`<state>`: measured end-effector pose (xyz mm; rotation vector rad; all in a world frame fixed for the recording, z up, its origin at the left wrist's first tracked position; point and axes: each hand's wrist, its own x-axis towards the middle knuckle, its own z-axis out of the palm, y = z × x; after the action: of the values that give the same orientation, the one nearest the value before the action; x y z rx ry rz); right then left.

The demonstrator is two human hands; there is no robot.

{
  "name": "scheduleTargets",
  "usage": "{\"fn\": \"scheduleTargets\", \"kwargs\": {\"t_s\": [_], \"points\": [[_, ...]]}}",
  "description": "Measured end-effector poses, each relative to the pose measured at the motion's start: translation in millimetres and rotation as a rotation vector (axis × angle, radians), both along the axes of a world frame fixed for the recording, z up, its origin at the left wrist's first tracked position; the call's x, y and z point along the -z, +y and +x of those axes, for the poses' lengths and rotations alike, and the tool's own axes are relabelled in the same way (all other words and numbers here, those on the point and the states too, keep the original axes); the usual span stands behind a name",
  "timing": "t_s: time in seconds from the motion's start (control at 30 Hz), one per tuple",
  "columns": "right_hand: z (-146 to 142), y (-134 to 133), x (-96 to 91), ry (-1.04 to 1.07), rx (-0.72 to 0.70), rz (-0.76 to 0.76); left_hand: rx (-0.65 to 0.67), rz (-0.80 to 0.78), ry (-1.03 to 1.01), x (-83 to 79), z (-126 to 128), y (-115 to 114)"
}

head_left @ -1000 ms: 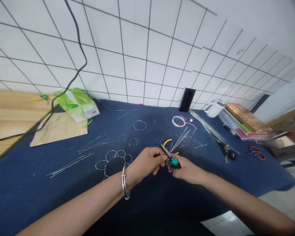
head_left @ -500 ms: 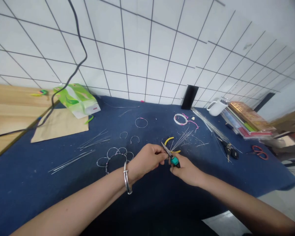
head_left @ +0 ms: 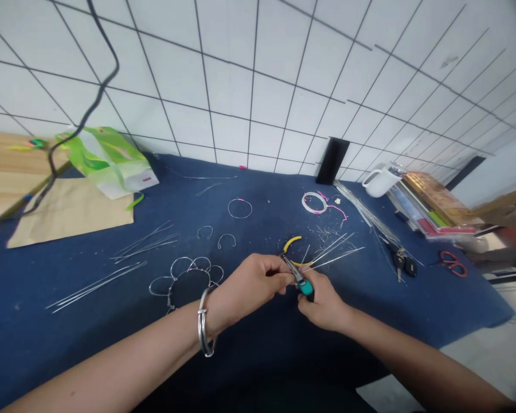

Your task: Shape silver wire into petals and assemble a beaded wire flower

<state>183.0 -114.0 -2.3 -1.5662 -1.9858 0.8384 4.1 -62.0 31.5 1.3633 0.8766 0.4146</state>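
Note:
My right hand [head_left: 322, 301] is closed around needle-nose pliers [head_left: 303, 285] with teal-and-black handles, their jaws pointing up and left. My left hand [head_left: 264, 278], a silver bangle on its wrist, pinches at the jaws; what lies between its fingertips is too small to make out, perhaps wire. Just beyond both hands lie yellow-handled pliers [head_left: 293, 242], partly covered, with loose straight wires [head_left: 333, 250] fanning out to the right. Left of my left hand rests a wire ring with several petal-like loops [head_left: 183, 267], its lower part hidden by my forearm. Two small bent wire pieces [head_left: 226, 240] lie above it.
Cut wires [head_left: 97, 287] lie at the left on the blue cloth [head_left: 249, 355]. A plain wire ring [head_left: 239, 209], a white spool with pink thread [head_left: 313, 202], a wire bundle [head_left: 365, 212], black scissors [head_left: 399, 261], red-handled scissors [head_left: 453, 264] and a white mug [head_left: 380, 180] stand or lie beyond.
The view has shifted a little, so the table items sit further left. The pliers stay in my right hand, close against my left fingertips. The loose wires by the yellow pliers now spread further right.

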Motion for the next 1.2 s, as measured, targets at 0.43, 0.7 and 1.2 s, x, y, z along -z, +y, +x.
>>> {"fn": "scheduleTargets", "kwargs": {"t_s": [0.43,0.7,1.2], "points": [[9,17,-37.0,0.522,-0.056,-0.609,-0.101,-0.099,-0.225,-10.9,-3,0],[10,15,-30.9,0.851,-0.043,-0.794,-0.097,-0.174,-0.282,-6.0,-6,2],[3,16,-49.9,0.577,-0.074,-0.701,-0.086,-0.122,-0.221,-6.6,-6,2]]}}
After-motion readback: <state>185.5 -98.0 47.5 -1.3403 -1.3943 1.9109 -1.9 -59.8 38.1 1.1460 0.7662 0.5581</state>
